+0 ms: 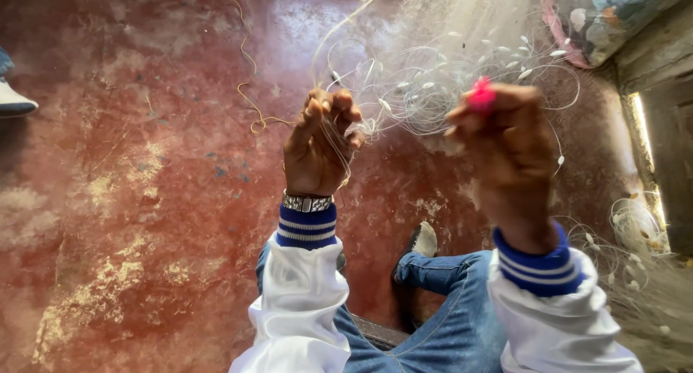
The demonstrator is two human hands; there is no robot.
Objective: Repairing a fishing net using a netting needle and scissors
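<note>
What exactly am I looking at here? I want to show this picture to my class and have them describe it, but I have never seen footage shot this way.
There is no machine here. The one picture comes from a camera worn on a person's head, looking down at their own two hands and crossed legs in blue jeans.

The left hand, with a metal watch on its wrist, pinches thin pale threads of a fishing net. The right hand is closed around a small pink tool; what kind of tool it is cannot be told.

The net spreads over a worn red floor, with small white floats dotted through it. A loose yellowish cord lies nearby. At the far left edge, another person's shoe shows.
</note>
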